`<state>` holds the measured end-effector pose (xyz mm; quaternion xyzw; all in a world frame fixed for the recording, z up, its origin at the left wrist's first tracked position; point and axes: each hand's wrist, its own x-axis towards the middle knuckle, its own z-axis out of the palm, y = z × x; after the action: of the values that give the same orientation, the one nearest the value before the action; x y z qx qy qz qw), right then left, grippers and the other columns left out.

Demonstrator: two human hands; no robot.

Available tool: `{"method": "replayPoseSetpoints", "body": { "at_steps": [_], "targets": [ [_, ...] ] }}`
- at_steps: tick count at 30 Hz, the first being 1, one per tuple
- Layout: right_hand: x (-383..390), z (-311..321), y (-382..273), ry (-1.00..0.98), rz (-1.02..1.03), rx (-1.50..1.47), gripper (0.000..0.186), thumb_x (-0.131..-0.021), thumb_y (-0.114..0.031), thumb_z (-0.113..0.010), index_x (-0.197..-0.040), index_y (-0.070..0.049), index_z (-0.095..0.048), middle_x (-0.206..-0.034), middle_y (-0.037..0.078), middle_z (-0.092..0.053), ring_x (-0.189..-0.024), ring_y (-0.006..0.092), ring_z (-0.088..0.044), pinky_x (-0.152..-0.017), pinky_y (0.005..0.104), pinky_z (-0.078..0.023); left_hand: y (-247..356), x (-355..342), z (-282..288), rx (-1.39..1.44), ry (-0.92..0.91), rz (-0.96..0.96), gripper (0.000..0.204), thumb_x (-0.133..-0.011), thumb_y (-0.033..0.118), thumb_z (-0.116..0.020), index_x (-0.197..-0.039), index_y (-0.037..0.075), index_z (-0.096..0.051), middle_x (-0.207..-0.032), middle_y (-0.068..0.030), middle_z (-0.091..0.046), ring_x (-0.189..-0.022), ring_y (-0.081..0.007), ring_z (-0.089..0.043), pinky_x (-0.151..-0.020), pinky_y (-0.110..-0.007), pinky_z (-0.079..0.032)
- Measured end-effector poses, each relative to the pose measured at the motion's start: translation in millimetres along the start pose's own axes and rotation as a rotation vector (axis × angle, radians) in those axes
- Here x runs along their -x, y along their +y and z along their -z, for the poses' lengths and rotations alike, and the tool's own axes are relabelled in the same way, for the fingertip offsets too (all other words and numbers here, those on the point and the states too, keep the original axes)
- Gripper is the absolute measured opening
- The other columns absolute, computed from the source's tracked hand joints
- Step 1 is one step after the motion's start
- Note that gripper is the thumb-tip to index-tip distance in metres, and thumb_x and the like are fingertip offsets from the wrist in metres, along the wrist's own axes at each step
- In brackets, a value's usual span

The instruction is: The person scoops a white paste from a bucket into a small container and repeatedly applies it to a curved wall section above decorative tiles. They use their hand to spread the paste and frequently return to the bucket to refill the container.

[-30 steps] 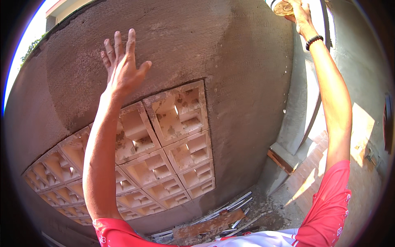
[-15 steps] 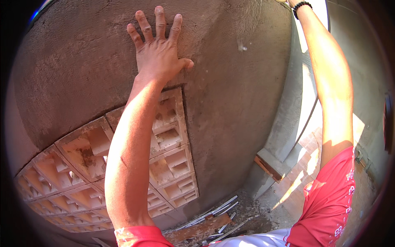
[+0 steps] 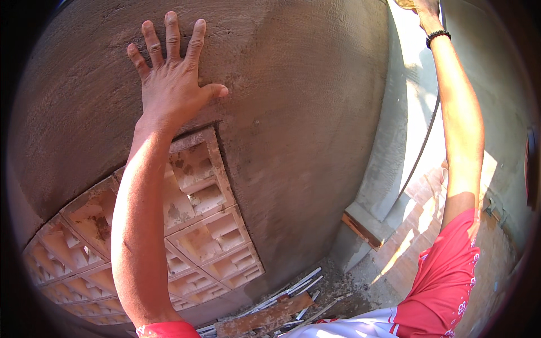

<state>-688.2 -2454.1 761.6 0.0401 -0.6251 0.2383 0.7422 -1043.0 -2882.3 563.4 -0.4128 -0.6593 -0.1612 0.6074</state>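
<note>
My left hand (image 3: 172, 84) lies with spread fingers against the brown plastered wall (image 3: 293, 101), just above the top corner of a cream ventilation-block grille (image 3: 205, 225). Nothing is in that hand. Raised high at the upper right, my right hand (image 3: 428, 10) is partly cut off by the picture's top edge. Its fingers are around a yellowish-brown object (image 3: 404, 3), too cropped to name. A black beaded bracelet (image 3: 438, 37) circles the right wrist.
Below the wall lie thin white strips (image 3: 307, 280) and a brown board (image 3: 265, 315). A concrete ledge (image 3: 369, 222) with a reddish-brown edge juts out at the wall's right end. A dark cable (image 3: 420, 149) hangs beside my right arm.
The view has shifted, so the wall and grille sit further left. My left hand stays spread on the wall. My right hand has come lower into the picture, showing part of the held object.
</note>
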Motion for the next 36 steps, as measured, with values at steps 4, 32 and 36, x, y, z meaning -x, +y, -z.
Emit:
{"method": "replayPoseSetpoints", "body": {
  "at_steps": [4, 32, 36],
  "targets": [
    [-1.4, -24.3, -21.5, -0.29, -0.266, 0.825, 0.024, -0.093, -0.026, -0.057, -0.096, -0.005, -0.067, -0.094, 0.011, -0.068, -0.083, 0.0174, -0.066, -0.067, 0.0361, -0.053, -5.7, -0.6, -9.8, 0.02, 0.108, -0.06, 0.117, -0.057, 0.071, -0.073, -0.152, 0.041, -0.011, -0.162, 0.0017, 0.004, -0.148, -0.0268, 0.013, -0.119, -0.055, 0.007],
    [55.6, 4.4, 36.3, -0.094, -0.181, 0.496, 0.022, -0.088, -0.022, -0.064, -0.099, -0.003, -0.067, -0.094, 0.011, -0.069, -0.083, 0.0201, -0.066, -0.071, 0.0347, -0.052, -6.3, -2.6, -14.2, -0.086, 0.239, -0.189, 0.111, -0.057, 0.07, -0.068, -0.151, 0.046, -0.013, -0.162, 0.0008, -0.002, -0.149, -0.0295, 0.004, -0.119, -0.057, 0.001],
    [80.5, 5.2, 33.1, -0.117, -0.214, 0.443, 0.022, -0.088, -0.022, -0.065, -0.1, -0.003, -0.067, -0.095, 0.011, -0.068, -0.085, 0.02, -0.066, -0.073, 0.0346, -0.052, -5.9, -4.9, -18.0, -0.088, 0.29, -0.258, 0.108, -0.06, 0.076, -0.062, -0.15, 0.047, -0.012, -0.162, -0.0016, -0.004, -0.149, -0.0323, 0.003, -0.117, -0.06, 0.001]
  ]
}}
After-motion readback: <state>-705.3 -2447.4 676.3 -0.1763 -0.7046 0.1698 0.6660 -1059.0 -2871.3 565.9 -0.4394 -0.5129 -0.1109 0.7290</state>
